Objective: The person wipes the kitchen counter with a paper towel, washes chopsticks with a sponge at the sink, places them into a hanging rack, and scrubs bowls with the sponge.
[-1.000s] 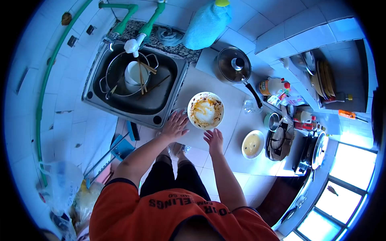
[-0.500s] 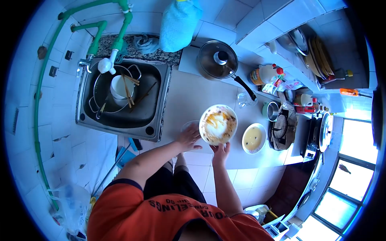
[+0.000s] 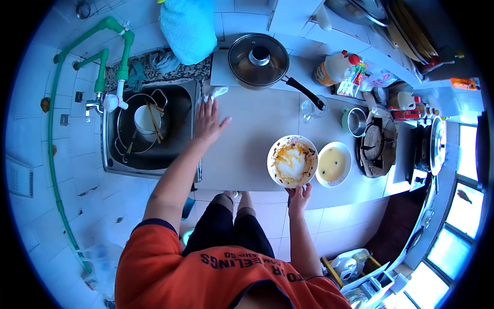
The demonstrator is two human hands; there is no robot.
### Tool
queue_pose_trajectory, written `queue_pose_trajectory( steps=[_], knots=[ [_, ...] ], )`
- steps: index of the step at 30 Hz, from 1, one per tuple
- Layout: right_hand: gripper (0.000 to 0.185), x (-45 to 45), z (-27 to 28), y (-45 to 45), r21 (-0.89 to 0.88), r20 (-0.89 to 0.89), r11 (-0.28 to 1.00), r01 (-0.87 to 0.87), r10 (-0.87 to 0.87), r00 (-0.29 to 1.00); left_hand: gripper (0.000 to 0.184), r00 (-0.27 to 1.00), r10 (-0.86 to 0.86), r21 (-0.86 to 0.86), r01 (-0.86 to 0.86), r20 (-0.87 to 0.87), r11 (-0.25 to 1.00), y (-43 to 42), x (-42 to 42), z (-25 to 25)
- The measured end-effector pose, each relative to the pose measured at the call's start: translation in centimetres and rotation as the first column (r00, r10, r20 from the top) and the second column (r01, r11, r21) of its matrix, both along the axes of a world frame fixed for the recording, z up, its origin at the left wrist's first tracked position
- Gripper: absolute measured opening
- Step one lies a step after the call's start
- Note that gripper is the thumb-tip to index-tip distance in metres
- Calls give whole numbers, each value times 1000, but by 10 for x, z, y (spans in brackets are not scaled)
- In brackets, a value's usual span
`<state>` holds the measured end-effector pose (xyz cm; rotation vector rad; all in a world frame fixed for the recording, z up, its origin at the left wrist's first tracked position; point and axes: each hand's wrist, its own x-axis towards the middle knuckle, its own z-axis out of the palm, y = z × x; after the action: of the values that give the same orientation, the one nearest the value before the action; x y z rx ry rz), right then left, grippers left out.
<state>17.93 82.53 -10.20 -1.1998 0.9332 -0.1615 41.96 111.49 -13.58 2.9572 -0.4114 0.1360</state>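
My right hand (image 3: 299, 200) grips the near rim of a white bowl (image 3: 292, 160), which is tilted and smeared inside with brown and orange food residue. Close beside it stands a second bowl (image 3: 334, 164) of pale yellow liquid with a few dark specks. My left hand (image 3: 207, 122) is stretched out flat with its fingers apart, over the counter by the sink's right edge. A small crumpled piece of clear plastic (image 3: 216, 93) lies at its fingertips; whether they touch it I cannot tell.
The sink (image 3: 177, 159) at left contains a pot (image 3: 122, 121) with a white bowl and chopsticks. A lidded pan (image 3: 257, 64) stands at the back, its handle reaching over the counter near a clear glass (image 3: 307, 110). A metal cup (image 3: 355, 122) stands to the right.
My left hand has moved from the counter's front edge up and left to beside the sink. The clear round thing under it is gone from there. My right hand has carried the bowl rightward.
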Motion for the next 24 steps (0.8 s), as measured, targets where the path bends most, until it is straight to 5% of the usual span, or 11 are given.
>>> queue_pose_trajectory(
  steps=[6, 9, 12, 16, 20, 24],
  knots=[
    [30, 11, -11, -2, 70, -20, 997, -39, 41, 999, 87, 938, -208, 11, 220, -279, 975, -87, -93, 16],
    [37, 14, -11, -8, 68, -7, 997, -27, 28, 1000, 80, 940, -232, 1, 240, -251, 971, -103, -77, 19],
    [36, 16, -11, -15, 16, -9, 998, -67, 67, 998, 71, 986, -80, -4, 81, -146, 997, -71, -50, 11],
    [37, 20, -9, -19, 55, -5, 990, -131, 132, 991, 82, 995, 101, 1, -101, -24, 995, -14, -76, 9],
    [38, 17, -13, -18, 86, -40, 987, -133, 137, 990, 86, 949, 163, 58, -153, -268, 986, -32, -136, 21],
    [38, 15, -9, -18, 113, -13, 983, -147, 150, 989, 74, 953, -181, -55, 173, -244, 983, -91, -144, 17]
  ],
)
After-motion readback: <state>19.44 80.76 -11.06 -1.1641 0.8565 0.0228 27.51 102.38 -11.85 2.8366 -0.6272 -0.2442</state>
